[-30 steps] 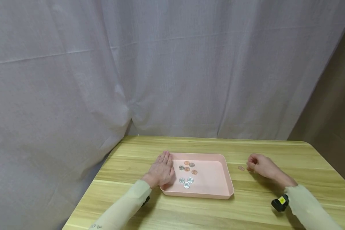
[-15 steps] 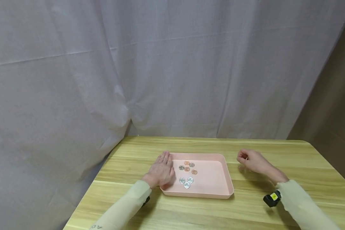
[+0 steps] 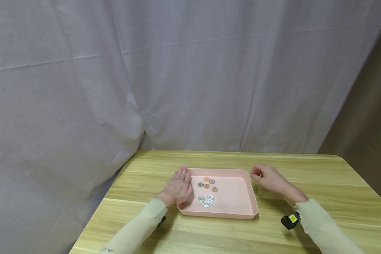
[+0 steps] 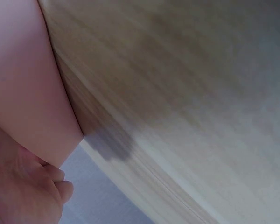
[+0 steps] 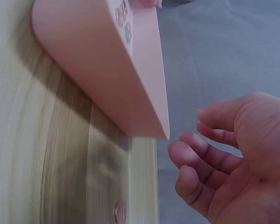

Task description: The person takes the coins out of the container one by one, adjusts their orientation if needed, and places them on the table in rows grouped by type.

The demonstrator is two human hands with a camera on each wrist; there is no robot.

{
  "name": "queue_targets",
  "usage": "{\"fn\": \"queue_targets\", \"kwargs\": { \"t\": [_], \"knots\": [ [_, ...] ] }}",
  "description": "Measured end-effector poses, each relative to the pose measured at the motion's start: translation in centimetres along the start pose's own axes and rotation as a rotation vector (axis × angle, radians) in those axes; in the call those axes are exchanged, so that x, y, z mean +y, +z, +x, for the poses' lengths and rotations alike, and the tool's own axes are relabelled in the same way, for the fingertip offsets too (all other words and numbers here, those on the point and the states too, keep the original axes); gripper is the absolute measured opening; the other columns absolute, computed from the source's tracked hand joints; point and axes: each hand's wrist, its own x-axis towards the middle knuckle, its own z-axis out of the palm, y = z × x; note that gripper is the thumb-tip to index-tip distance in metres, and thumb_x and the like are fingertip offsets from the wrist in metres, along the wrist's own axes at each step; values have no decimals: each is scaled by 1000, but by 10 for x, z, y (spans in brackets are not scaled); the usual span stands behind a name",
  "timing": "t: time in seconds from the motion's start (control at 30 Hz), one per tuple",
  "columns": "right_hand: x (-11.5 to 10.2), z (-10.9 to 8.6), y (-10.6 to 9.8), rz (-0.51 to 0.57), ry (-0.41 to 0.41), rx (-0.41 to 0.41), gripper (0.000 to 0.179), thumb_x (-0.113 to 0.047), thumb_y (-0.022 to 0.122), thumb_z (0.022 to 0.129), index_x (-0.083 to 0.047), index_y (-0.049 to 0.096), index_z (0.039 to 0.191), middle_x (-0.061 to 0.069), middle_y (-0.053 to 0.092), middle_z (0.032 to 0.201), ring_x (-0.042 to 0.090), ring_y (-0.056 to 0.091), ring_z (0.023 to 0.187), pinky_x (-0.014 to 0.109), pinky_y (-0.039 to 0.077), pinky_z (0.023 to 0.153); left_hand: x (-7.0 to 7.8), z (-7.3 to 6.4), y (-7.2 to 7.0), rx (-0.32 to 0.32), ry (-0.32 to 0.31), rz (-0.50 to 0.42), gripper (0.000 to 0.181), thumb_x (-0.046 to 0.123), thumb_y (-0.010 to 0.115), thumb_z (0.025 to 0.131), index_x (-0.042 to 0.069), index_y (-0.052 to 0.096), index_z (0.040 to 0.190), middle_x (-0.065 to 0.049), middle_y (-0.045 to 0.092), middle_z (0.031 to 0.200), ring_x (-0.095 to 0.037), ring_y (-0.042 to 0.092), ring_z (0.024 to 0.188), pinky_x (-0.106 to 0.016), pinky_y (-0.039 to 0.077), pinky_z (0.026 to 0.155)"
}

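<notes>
A shallow pink tray [image 3: 231,197] rests on the table with several copper-coloured coins [image 3: 215,189] and silver-coloured coins [image 3: 206,204] in it. My left hand [image 3: 177,188] lies along the tray's left end, fingers straight against its wall. At the tray's far right corner is my right hand [image 3: 268,178], its fingertips right by the rim. In the right wrist view, thumb and index fingertip come close together and the other fingers curl loosely; I cannot tell whether a coin sits between them. One copper-coloured coin [image 5: 120,212] shows on the table below that hand.
The wooden table [image 3: 139,225] has its far edge just beyond the tray. A grey curtain [image 3: 190,88] hangs behind it and along the left side. A black wrist camera [image 3: 290,220] sits on the right wrist.
My right hand has moved left from beside the loose coins on the table to the tray's right rim. The left hand, the tray and the coins in it have stayed put.
</notes>
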Motion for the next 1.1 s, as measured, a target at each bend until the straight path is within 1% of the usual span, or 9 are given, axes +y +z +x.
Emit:
{"fn": "queue_targets", "kwargs": {
  "t": [0.1,0.23,0.37,0.47,0.7,0.8,0.9,0.97,1.1],
  "knots": [
    [-9,2,5,34,-7,-21,4,-10,62,93,-6,63,95,1,61,80,9,51,66,21,44,56,0,0,0,-3,-3,-2,63,35,20,104,-3,19,154,-21,17,163,-33,17,152,-43,19,126],
    [-20,5,12,84,-19,-47,6,-12,62,94,-6,62,96,2,60,77,7,51,61,21,45,52,0,0,0,-4,-6,-1,63,35,20,104,-3,19,154,-21,17,163,-33,16,152,-43,18,126],
    [-28,8,22,92,-35,-48,7,-13,64,93,-7,63,96,0,59,74,5,50,60,20,45,50,0,0,0,-8,-8,-10,63,35,20,104,-3,19,154,-21,17,163,-33,16,152,-42,18,126],
    [-32,10,29,96,-42,-55,9,-13,65,93,-6,63,97,0,59,75,8,51,63,20,45,51,0,0,-1,-15,-12,-20,63,35,19,105,-3,18,155,-21,15,163,-32,14,153,-42,17,126],
    [-43,14,48,122,-20,-84,8,-11,65,92,-6,63,97,1,58,76,12,52,65,21,45,53,0,0,-2,-12,-10,-20,62,35,19,105,-3,18,154,-21,15,163,-33,15,153,-42,17,126],
    [-45,17,57,128,-72,-82,8,-9,66,91,-5,63,96,1,58,74,11,52,63,20,45,51,0,0,-2,-6,-10,-22,62,34,19,105,-3,19,154,-21,16,163,-33,15,152,-42,17,126],
    [-47,19,65,155,-109,-108,11,-10,67,91,-3,63,98,3,60,72,9,54,59,20,46,50,0,1,-1,-3,-11,-21,62,34,20,105,-3,20,154,-21,17,163,-33,15,152,-43,17,126],
    [-49,20,69,175,-104,-141,15,-12,66,92,-1,62,102,4,60,72,8,55,57,20,47,49,0,1,-1,-3,-11,-19,62,34,20,105,-3,20,154,-21,17,163,-33,16,152,-43,18,126],
    [-54,21,78,188,-53,-200,21,-15,65,93,-2,62,109,3,61,75,10,56,57,22,48,48,0,0,0,-7,-8,-10,62,35,19,105,-3,19,154,-21,16,163,-33,15,153,-43,18,126]
  ]
}}
